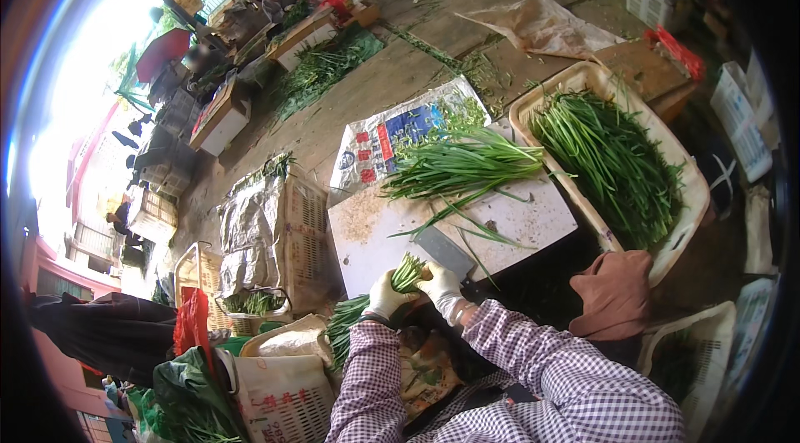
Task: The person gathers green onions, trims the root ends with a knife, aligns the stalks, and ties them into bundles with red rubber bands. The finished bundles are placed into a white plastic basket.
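My left hand (389,294), in a pale glove, is closed around a bundle of green stalks (408,273), cut ends up, its leaves trailing down to the left. My right hand (439,284), also gloved, touches the bundle's right side with its fingers. Just beyond my hands, a wide grey blade (445,250) lies on a white board (375,255) marked with brown dirt. Long green leafy stalks (469,162) are heaped on the board's far side, with loose stalks nearer the blade. Beyond them lies a printed woven sack (362,158) strewn with leaf scraps.
A cream plastic crate (694,193) of green stalks stands right of the board. A perforated crate (306,237) with a silvery cover is to the left. Another white crate (290,399) stands near my left arm. Leaf scraps litter the floor; people are in the distance.
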The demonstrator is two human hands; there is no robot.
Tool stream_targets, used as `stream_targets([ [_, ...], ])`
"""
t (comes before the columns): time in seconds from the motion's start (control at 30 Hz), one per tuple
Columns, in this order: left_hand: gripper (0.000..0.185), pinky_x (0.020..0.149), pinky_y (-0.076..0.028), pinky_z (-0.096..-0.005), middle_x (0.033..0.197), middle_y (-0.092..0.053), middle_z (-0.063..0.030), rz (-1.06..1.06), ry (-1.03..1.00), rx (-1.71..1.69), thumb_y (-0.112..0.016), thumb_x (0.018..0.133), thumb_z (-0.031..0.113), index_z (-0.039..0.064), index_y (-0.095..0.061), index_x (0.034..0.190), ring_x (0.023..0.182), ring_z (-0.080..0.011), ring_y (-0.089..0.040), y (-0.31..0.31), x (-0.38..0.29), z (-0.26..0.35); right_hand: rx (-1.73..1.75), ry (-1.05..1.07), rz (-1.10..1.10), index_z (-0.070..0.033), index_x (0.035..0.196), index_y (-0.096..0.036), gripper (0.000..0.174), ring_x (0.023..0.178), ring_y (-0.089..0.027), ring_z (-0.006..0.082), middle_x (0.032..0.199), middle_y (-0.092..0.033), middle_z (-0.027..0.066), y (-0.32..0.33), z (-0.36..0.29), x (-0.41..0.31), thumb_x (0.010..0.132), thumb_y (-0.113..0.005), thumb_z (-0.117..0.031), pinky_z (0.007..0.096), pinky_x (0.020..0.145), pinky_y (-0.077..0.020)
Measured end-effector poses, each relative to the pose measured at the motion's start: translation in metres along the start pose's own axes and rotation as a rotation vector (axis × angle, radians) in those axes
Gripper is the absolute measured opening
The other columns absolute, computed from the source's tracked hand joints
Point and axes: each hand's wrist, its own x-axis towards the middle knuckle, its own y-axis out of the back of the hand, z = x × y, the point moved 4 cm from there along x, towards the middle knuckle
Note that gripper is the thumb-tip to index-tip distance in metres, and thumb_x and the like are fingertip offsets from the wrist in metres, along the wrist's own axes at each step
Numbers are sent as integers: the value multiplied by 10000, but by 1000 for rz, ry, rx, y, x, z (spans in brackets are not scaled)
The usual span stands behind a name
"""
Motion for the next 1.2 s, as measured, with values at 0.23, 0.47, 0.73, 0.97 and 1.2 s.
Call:
stream_targets([
  [0.23,799,913,-531,-396,1096,-705,-168,53,14,27,-941,564,374,50,-631,1225,1028,-316,-678,0,-2,5,122,46,78,-54,925,-705,308,790,-698,261,858,-728,124,-18,18,8,699,-866,-189,371,741,-543],
  [0.47,754,879,-540,-362,1056,-721,-159,10,32,-121,-940,619,328,6,-623,1223,966,-267,-692,-5,5,-18,456,-194,-204,-29,946,-708,166,753,-635,121,848,-721,37,-8,26,3,824,-803,-89,286,709,-532],
  [0.73,751,903,-531,-355,1083,-718,-135,-33,97,-220,-954,600,300,32,-628,1221,994,-258,-687,0,2,-2,489,-251,-142,2,1015,-672,163,780,-628,122,890,-693,38,0,14,3,872,-748,-13,271,740,-548],
  [0.97,783,903,-531,-347,1099,-707,-132,-41,89,-33,-931,629,325,29,-587,1267,1012,-234,-679,2,1,3,246,-56,-174,-34,1035,-669,282,843,-651,144,925,-697,47,16,2,15,799,-820,-69,292,796,-548],
  [1.2,769,900,-536,-376,1078,-712,-150,6,82,27,-923,590,387,51,-632,1218,1001,-283,-688,1,1,7,75,247,-99,-63,918,-689,280,806,-627,227,913,-654,69,25,-29,5,703,-862,-111,351,742,-521],
])
